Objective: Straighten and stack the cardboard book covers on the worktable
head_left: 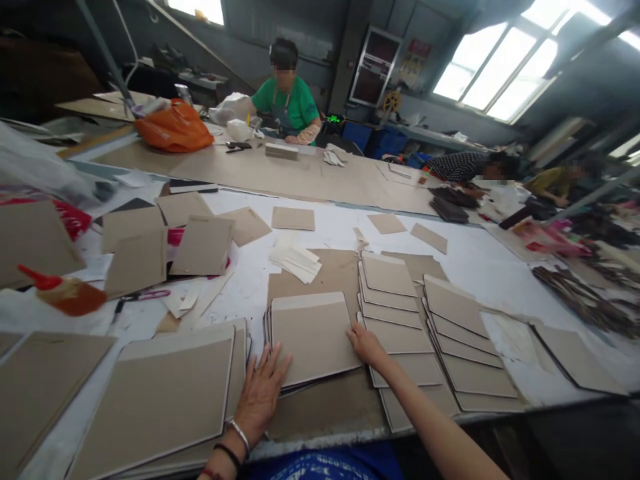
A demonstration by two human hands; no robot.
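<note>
A small stack of grey-brown cardboard panels (310, 340) with dark edges and a pale strip along the top lies in front of me. My left hand (263, 387) rests open on the stack's left side, its fingers stretched out and touching the edges. At the right edge, my right hand (367, 343) is closed, thumb and fingers pinching the top panel's rim. Right of it lies an overlapping row of similar panels (395, 333), with a second fanned row (470, 347) beyond. Larger panels (175, 387) are piled to the left of my left hand.
A glue bottle (70, 293) with a red nozzle lies at left near a pink-handled tool (153, 295). White paper strips (295, 260) and loose panels (293, 219) lie farther back. An orange bag (173, 127) and a person in green (290, 100) are across the table.
</note>
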